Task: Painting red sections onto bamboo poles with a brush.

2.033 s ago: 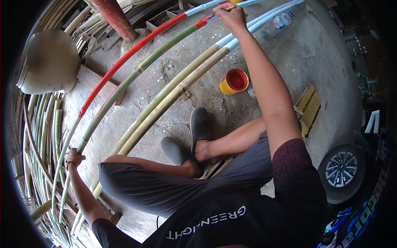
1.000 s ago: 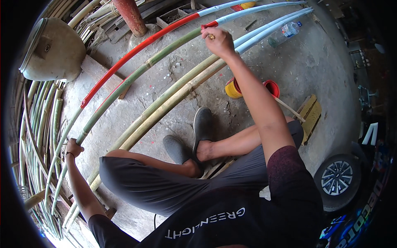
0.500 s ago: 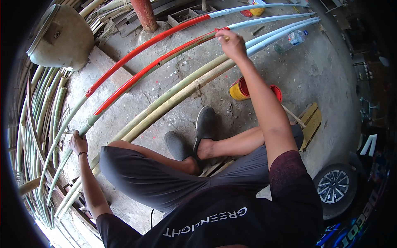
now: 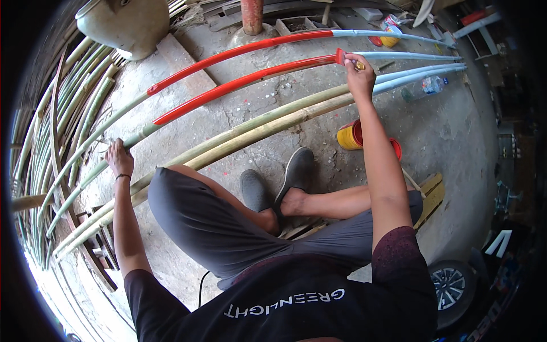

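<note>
A long bamboo pole (image 4: 239,81) lies across in front of me: bare green at the left, wet red along its middle, light blue at the right end. My left hand (image 4: 119,158) is closed round its green part. In my right hand (image 4: 360,77) is a paintbrush (image 4: 340,56), its red bristles touching the pole where red meets light blue. Beyond lies a second pole (image 4: 239,50), painted red and light blue. Nearer me, two bamboo poles (image 4: 256,132) are bare along the middle and light blue at the right.
A yellow paint can (image 4: 348,137) with a red inside stands near my right forearm, a red container (image 4: 395,149) partly behind it. A plastic bottle (image 4: 431,85) lies at the right. Bamboo stalks (image 4: 68,108) are piled left, by a large pale jar (image 4: 122,25). A red post (image 4: 251,17) stands at the back.
The view has shifted, so the scene sits further right. My right hand has brought the brush to the red and blue border, and red covers more of the pole's near side. My left hand still grips it.
</note>
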`<state>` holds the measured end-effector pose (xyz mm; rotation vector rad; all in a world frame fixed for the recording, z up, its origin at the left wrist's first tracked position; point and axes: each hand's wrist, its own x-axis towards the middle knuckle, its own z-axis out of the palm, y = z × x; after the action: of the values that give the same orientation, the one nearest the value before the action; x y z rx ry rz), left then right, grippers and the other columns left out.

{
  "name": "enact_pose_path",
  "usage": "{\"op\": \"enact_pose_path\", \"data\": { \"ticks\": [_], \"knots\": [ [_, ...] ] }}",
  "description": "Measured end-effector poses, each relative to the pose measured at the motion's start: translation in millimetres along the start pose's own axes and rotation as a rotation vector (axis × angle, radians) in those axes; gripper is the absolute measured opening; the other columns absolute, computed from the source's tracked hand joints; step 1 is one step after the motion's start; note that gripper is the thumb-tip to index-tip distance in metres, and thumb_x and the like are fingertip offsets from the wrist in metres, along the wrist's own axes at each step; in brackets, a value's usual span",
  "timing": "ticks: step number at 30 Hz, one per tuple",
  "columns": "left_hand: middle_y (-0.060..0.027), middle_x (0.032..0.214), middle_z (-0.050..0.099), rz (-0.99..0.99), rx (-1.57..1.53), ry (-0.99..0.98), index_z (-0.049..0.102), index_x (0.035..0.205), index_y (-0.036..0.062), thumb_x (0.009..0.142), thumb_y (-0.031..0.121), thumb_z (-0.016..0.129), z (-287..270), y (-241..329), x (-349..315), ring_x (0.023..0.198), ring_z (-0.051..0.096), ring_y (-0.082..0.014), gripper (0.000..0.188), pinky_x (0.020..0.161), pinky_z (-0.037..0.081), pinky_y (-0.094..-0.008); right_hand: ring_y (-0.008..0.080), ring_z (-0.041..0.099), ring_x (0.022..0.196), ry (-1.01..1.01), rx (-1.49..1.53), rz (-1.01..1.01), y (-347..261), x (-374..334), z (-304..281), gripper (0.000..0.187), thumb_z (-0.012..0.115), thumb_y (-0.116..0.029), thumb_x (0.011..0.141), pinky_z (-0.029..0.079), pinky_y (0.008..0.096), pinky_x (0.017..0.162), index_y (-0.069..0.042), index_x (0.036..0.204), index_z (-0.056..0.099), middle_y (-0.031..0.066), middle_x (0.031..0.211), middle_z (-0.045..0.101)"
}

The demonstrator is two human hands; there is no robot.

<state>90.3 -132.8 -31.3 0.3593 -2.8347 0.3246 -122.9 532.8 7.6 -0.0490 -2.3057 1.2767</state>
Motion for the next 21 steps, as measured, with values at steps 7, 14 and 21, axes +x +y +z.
{"op": "enact_pose_path", "data": {
  "ticks": [7,14,21],
  "knots": [
    [-0.0091,0.092,0.064,-0.015,0.024,-0.114,0.056,0.094,0.0106,0.082,0.007,0.060,-10.1,1.7,10.7,0.097,0.060,-0.0310,0.014,0.086,0.041,-0.0487,0.0338,0.067,0.094,-0.243,0.018,-0.451,-99.5,-133.9,98.1,0.010,0.064,-0.003,0.083,0.055,0.0413,0.082,-0.006,0.093,0.067,0.0159,0.100,0.068],
    [-0.0120,0.090,0.068,-0.039,-0.018,-0.213,0.061,0.091,0.0110,0.081,0.011,0.061,-20.3,2.8,21.1,0.094,0.064,-0.0324,0.009,0.084,0.043,-0.0475,0.0187,0.070,0.089,-0.547,0.697,0.044,-138.8,-160.4,126.0,0.009,0.067,-0.006,0.089,0.058,0.0307,0.074,-0.003,0.098,0.067,0.0099,0.104,0.071],
    [-0.0134,0.084,0.069,-0.048,-0.017,-0.190,0.066,0.087,0.0114,0.079,0.010,0.062,-20.9,6.3,25.7,0.089,0.066,-0.0339,0.009,0.079,0.046,-0.0486,0.0212,0.071,0.076,-0.057,0.741,0.512,-70.2,-88.0,63.2,0.015,0.064,-0.002,0.088,0.061,0.0291,0.069,0.002,0.103,0.061,0.0145,0.095,0.068]
  ]
}}
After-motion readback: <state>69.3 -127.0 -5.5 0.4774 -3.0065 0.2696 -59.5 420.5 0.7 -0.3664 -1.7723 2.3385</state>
